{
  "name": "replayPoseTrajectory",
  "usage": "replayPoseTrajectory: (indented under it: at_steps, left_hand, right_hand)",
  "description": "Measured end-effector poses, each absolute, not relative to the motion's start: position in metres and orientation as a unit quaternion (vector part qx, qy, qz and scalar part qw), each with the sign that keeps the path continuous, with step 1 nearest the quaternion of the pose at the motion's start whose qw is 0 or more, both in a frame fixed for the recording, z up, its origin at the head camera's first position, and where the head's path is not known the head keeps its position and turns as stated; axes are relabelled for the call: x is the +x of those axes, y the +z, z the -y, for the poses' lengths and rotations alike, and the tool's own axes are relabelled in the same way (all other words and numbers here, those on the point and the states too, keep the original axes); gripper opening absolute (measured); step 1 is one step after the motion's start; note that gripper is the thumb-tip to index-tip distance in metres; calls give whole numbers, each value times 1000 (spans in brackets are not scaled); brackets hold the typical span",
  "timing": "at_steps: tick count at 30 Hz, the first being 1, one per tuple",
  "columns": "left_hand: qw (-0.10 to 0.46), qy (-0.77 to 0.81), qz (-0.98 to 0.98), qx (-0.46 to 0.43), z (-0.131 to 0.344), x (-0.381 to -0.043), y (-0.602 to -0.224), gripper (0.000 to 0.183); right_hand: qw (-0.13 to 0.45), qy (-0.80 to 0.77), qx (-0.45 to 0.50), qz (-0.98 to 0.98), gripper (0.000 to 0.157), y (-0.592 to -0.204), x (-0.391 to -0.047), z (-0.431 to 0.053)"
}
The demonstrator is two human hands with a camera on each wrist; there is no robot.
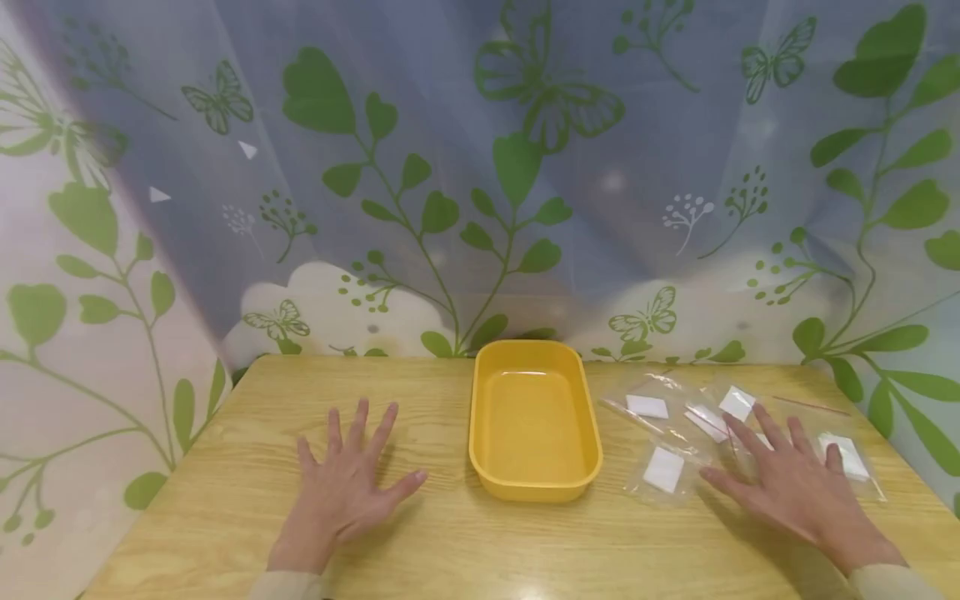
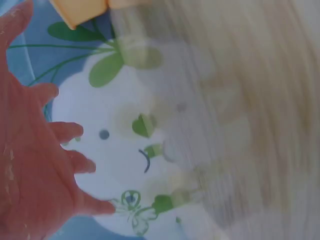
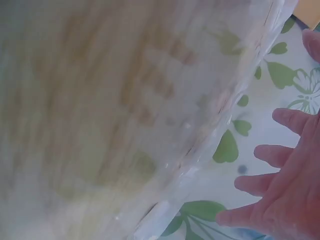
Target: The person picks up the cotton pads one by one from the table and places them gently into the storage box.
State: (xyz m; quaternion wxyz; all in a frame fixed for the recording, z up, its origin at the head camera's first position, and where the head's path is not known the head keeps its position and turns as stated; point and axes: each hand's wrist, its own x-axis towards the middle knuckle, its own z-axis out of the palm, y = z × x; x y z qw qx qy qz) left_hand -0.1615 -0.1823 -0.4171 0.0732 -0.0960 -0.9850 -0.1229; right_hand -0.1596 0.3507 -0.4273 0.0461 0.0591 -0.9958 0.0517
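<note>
My left hand point(image 1: 345, 492) is spread flat, palm down, over the wooden table point(image 1: 435, 550), left of a yellow plastic tray point(image 1: 536, 425). On the other side, my right hand point(image 1: 798, 483) also has its fingers spread, overlapping a group of clear plastic bags in the head view. Each of several bags shows a white rectangular piece, such as the front one point(image 1: 663, 469) and the far right one point(image 1: 843, 457). Part of the group is hidden under the right hand. Both wrist views show extended fingers point(image 2: 67, 132) with nothing held.
Behind the table hangs a curtain point(image 1: 420, 275) with green leaves and butterflies, meeting the table's back edge. The tray stands near that edge, between the hands. A similar patterned cloth point(image 1: 97, 350) borders the left side.
</note>
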Motion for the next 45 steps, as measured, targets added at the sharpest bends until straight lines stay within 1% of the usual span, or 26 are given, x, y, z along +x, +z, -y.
replayPoseTrajectory:
  at_steps: [6, 12, 20, 24, 25, 28, 30, 31, 33, 37, 41, 45]
  left_hand:
    - [14, -262, 956, -130, 163, -164, -412, 89]
    - [2, -325, 933, -154, 136, -162, -407, 87]
    - [-14, -338, 927, -164, 110, -167, -410, 88]
    - [-24, -322, 932, -166, 101, -170, -413, 93]
    - [-27, -318, 933, -167, 99, -171, -413, 94]
    - [-32, -304, 937, -167, 95, -175, -415, 97]
    - [-32, -297, 940, -166, 93, -177, -415, 99]
    - [-34, -295, 940, -167, 92, -178, -416, 101]
    - [-40, -297, 940, -164, 89, -179, -415, 105]
    - [-54, -295, 941, -160, 86, -182, -416, 115]
    - [-59, -278, 946, -153, 84, -185, -417, 126]
    - [-70, -271, 949, -146, 84, -189, -419, 131]
  right_hand:
    - [68, 82, 98, 989, 83, -427, -160, -338]
    - [91, 127, 158, 975, 70, -427, -159, -323]
    - [159, 113, 231, 953, 46, -436, -165, -311]
    - [168, 110, 249, 948, 38, -440, -169, -309]
    - [162, 113, 248, 948, 36, -440, -169, -309]
    - [149, 126, 242, 950, 23, -439, -170, -307]
    - [151, 128, 246, 949, 13, -439, -171, -306]
    - [152, 129, 250, 947, 11, -439, -172, -306]
    - [167, 122, 267, 941, 10, -441, -174, -308]
    - [188, 106, 290, 932, 19, -444, -177, -310]
    - [194, 99, 300, 929, 17, -444, -177, -311]
    - [187, 101, 301, 930, 14, -443, -177, -312]
